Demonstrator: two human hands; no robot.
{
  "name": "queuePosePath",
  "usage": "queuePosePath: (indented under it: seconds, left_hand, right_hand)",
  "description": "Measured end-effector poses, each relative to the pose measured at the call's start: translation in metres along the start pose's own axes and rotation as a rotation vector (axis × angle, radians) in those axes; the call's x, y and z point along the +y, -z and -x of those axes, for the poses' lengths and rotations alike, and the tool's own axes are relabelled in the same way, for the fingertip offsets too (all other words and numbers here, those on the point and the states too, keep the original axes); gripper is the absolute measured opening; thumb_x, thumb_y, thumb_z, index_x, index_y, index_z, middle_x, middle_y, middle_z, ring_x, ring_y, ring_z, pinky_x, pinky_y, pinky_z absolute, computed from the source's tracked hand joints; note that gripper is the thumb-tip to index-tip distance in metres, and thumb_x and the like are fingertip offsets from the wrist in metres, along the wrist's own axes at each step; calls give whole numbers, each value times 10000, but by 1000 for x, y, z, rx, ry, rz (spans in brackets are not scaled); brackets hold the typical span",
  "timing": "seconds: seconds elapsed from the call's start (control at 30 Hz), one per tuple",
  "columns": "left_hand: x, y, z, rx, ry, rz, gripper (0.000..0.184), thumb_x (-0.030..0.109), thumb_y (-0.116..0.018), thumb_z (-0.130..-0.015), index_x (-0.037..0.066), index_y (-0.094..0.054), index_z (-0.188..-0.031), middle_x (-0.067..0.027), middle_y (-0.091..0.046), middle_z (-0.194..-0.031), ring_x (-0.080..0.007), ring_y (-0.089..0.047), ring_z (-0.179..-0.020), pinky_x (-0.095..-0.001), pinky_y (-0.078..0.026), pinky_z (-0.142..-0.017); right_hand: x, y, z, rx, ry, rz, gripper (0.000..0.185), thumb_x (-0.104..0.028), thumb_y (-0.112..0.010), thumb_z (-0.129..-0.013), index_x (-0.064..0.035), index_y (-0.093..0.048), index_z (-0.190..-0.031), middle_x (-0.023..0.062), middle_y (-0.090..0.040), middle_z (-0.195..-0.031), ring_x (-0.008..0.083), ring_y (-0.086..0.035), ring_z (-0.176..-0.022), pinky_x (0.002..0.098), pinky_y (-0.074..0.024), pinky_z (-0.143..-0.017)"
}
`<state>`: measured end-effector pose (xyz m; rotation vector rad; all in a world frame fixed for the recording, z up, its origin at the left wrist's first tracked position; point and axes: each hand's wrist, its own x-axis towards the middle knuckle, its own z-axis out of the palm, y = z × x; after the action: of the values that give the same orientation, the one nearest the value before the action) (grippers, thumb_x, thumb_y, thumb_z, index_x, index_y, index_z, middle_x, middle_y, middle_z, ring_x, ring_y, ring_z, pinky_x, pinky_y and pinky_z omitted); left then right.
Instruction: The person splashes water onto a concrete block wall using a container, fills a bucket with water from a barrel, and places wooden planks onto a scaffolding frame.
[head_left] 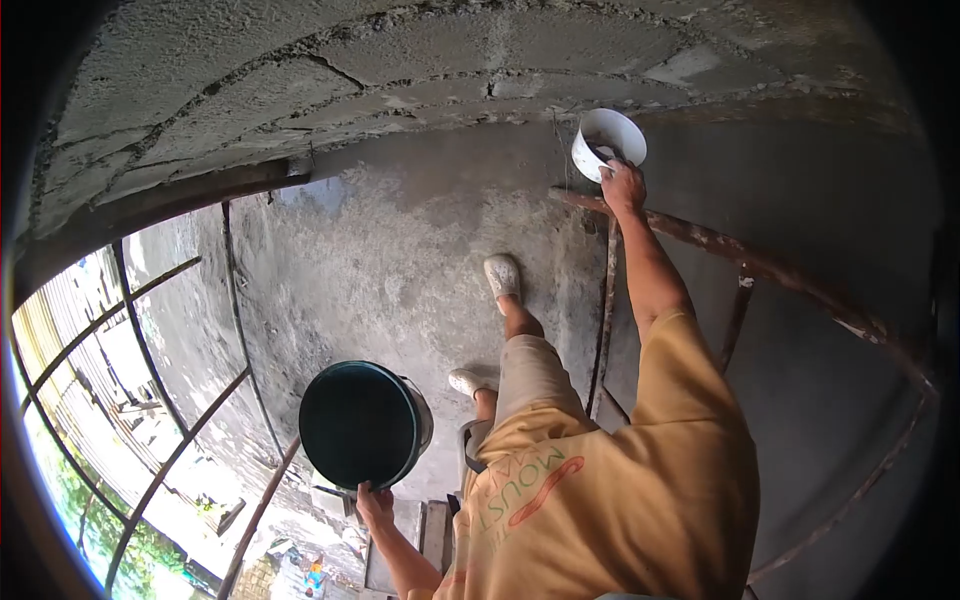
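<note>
White bucket [586, 162] in right hand [624, 187]; shirt [600, 490] reads "MOUST".

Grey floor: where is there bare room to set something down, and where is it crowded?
Bare: the grey floor bordered by the block wall, the dark bucket and the shoes. Crowded: around the right hand, with the white container and brown bar.
</note>
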<state>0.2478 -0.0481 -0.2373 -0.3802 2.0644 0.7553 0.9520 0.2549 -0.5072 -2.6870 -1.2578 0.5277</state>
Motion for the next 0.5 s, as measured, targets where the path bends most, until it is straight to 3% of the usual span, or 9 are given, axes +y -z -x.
queuePosePath:
  seconds: [0.1, 0.17, 0.33, 0.4, 0.5]
  left_hand:
    - [-11, 10, -17, -30, -3, -13, 182, 240, -546, -858, 77, -525, -933, -55, -595, -752, -165, -527, -557, -257, -453, -488]
    - [-15, 2, -19, -31, -13, 25, 189, 250, -542, -862, 78, -525, -938, -58, -599, -761, -169, -536, -566, -255, -455, -488]
    - [-34, -1, -20, -3, 16, 147, 211, 276, -529, -871, 81, -528, -952, -63, -609, -792, -178, -560, -599, -260, -470, -506]
    - [-40, -8, -13, 20, 22, 236, 185, 245, -546, -849, 67, -529, -897, -55, -556, -684, -162, -533, -559, -276, -470, -512]
    - [-47, -14, -9, 33, 86, 239, 178, 235, -529, -855, 63, -530, -900, -57, -564, -701, -162, -525, -561, -275, -469, -529]
  right_hand:
    - [10, 11, 27, 83, 6, -42, 288, -348, -629, -836, -106, -691, -978, 121, -655, -1024, 343, -604, -968, 418, -485, -835]
    - [23, 1, 43, 88, 141, -31, 258, -303, -634, -835, -79, -685, -952, 119, -656, -988, 341, -607, -948, 422, -485, -825]
    - [-9, -5, 92, -245, 176, 96, 257, -283, -627, -848, -109, -655, -1035, 113, -632, -1052, 338, -585, -1016, 432, -483, -846]
    - [-35, -23, 98, -332, 239, 73, 245, -262, -649, -829, -98, -663, -1011, 121, -636, -1036, 331, -588, -1013, 427, -477, -861]
    - [-66, -80, 91, -503, 485, 95, 226, -224, -672, -798, -89, -673, -979, 136, -638, -1035, 334, -581, -1026, 440, -461, -889]
